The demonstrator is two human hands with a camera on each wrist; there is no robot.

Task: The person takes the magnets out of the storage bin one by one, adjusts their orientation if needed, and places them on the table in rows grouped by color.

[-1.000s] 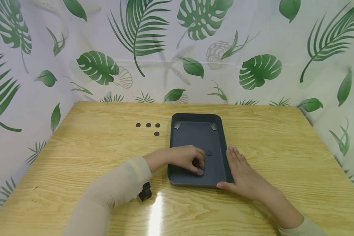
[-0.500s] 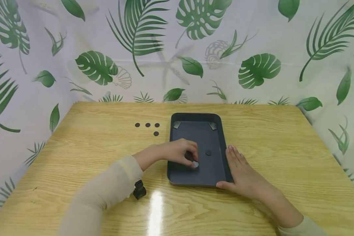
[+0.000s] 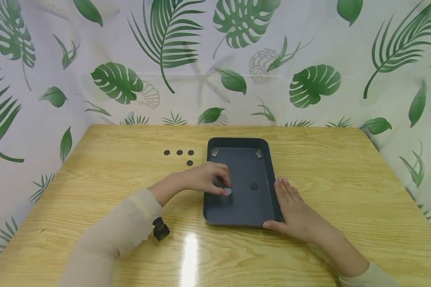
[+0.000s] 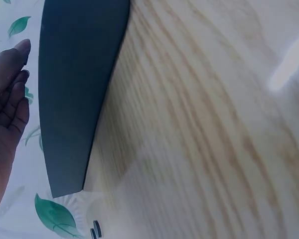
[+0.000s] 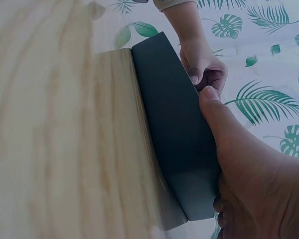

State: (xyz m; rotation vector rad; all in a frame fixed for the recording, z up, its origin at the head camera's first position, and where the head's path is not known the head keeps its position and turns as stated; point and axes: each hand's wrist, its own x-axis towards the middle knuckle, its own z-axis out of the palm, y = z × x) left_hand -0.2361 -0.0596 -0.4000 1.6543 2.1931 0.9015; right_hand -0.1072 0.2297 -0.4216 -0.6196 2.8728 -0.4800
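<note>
My left hand reaches over the left wall of a dark grey rectangular tray. Between thumb and fingers it pinches a small pale grey round disc above the tray's floor. A dark round disc lies inside, right of that hand. My right hand rests against the tray's right wall with straight fingers, its thumb at the near right corner; the thumb touches the rim in the right wrist view. In the left wrist view, the tray's outer wall stands beside my left hand, and the disc does not show.
Several dark round discs lie on the wooden table left of the tray. Two shiny metal-like pieces sit in the tray's far corners. A leaf-patterned cloth hangs behind the table. A black wrist camera hangs under the left sleeve.
My left hand has moved left and away from me across the tray, carrying the pale disc from near the front toward the left wall. The right hand and tray have stayed still.
</note>
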